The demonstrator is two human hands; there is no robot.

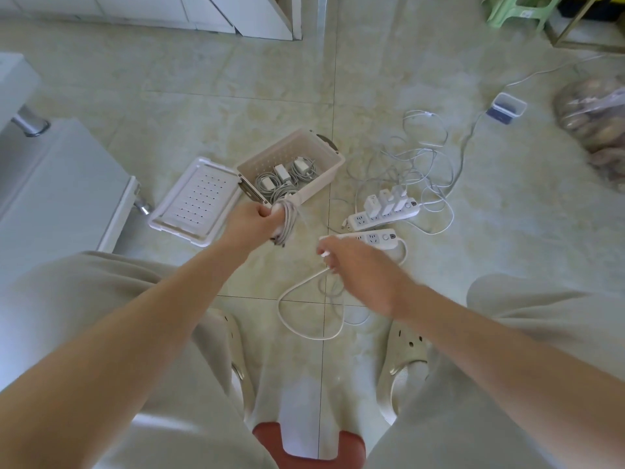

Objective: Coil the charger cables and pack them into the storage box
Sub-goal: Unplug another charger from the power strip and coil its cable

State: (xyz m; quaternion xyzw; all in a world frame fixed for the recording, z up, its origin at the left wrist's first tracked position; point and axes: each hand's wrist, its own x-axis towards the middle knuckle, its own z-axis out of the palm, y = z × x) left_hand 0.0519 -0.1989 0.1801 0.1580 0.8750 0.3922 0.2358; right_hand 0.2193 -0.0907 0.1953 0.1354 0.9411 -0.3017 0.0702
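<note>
The tiled floor (236,96) carries everything, and the white storage box (291,147) stands open on it, ahead of the seated person's knees. Its perforated lid (196,198) lies flat, touching the box's left end. Right of the box spreads a loose tangle of cables (406,164), not yet coiled. Between that tangle and the person lie 2 power strips: the farther strip (382,214) has 3 white chargers plugged in, while the nearer strip (372,237) sits just behind the right hand. A thick white cord (287,319) loops over the floor on the person's side of the box. Inside the box rest several coiled chargers (284,181). The left hand (252,221) hovers at the box's near edge, its grip clamped on a grey cable coil (287,218) wound into a tight bundle. The right hand (358,269), nearer the person and to the right of the box, has its grip pinched together on a thin cable (329,286) that hangs below it; motion blur hides whether this joins the coil.
</note>
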